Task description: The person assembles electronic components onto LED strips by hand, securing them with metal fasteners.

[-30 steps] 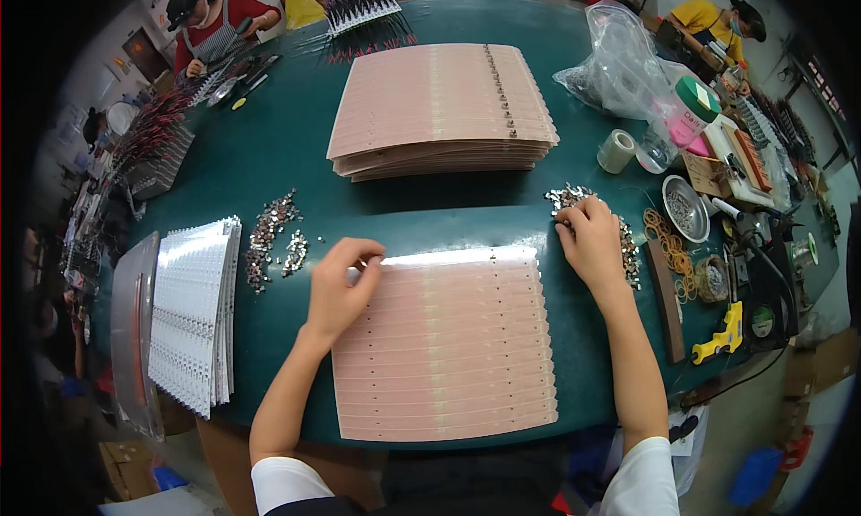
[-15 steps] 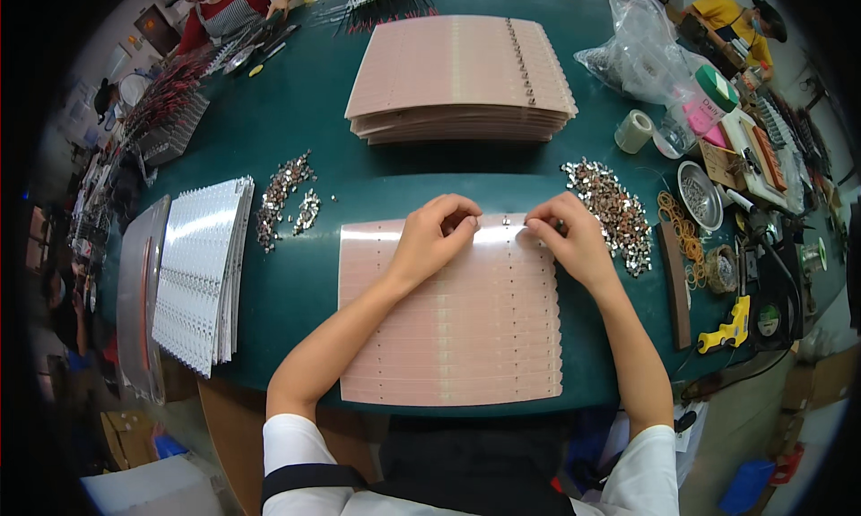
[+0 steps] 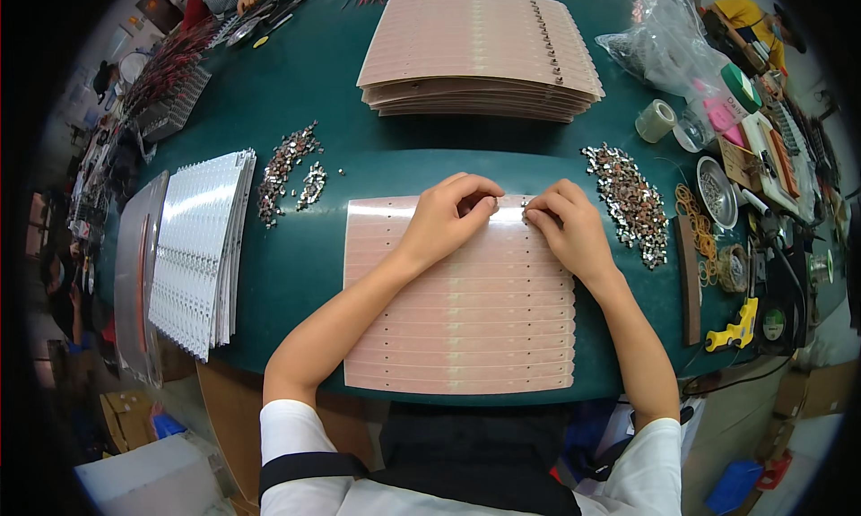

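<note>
A pale pink panel of joined strips [image 3: 457, 328] with rows of small holes lies flat in front of me. Over its far edge, my left hand [image 3: 453, 218] is closed, thumb and forefinger pinched together; whatever is between them is hidden. My right hand [image 3: 572, 227] pinches a tiny metal piece at the panel's far edge, by the right-hand row of holes. To the right of that hand is a large heap of small shiny metal pieces [image 3: 632, 207]. Two smaller heaps, one larger [image 3: 285, 171] and one little [image 3: 312, 186], lie left of the panel.
A thick stack of similar pink panels [image 3: 475, 45] stands at the back. White perforated sheets [image 3: 199, 251] lean at left. On the right are a dark bar [image 3: 687, 278], rubber bands [image 3: 700, 220], a metal bowl [image 3: 716, 193], a yellow glue gun [image 3: 735, 326] and a tape roll [image 3: 656, 121].
The whole view has shifted, so the table things sit higher. My right fingertips have moved slightly left onto the panel's far edge. My left hand stays pinched above the panel.
</note>
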Available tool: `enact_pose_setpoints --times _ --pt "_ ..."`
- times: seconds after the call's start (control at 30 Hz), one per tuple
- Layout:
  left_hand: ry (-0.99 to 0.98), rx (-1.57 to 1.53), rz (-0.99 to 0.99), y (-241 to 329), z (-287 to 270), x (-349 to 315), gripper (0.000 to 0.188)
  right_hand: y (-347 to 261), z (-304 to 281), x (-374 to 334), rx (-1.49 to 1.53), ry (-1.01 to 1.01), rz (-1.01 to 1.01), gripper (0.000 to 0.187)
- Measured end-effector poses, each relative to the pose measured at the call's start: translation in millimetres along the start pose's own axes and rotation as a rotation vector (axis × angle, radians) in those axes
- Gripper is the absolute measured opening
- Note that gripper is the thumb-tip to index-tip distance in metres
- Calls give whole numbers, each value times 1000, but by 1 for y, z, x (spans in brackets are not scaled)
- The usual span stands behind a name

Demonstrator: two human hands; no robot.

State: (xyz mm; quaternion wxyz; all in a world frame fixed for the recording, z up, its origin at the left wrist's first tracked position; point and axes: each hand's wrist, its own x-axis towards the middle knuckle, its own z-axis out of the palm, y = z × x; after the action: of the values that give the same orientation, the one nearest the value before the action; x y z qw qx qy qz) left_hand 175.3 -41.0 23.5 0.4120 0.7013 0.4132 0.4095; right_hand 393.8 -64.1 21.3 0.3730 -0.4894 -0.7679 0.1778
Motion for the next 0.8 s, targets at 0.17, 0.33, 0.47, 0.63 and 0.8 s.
enact_pose_setpoints --times 0.17,0.33,0.47,0.63,0.8 --pt "-55 65 -46 4 -4 1 17 -1 0 0 -10 7 -37 7" --pt "-90 -15 -54 -1 -4 0 16 -3 2 0 -10 17 -43 5" --pt "-97 -15 -60 -1 -2 0 17 -2 2 0 -21 16 -53 6" --pt "-104 -21 -71 2 -4 0 16 -3 2 1 -52 37 -94 6" --pt "-131 -55 -94 -2 -4 1 17 -3 1 1 -108 1 -149 5"
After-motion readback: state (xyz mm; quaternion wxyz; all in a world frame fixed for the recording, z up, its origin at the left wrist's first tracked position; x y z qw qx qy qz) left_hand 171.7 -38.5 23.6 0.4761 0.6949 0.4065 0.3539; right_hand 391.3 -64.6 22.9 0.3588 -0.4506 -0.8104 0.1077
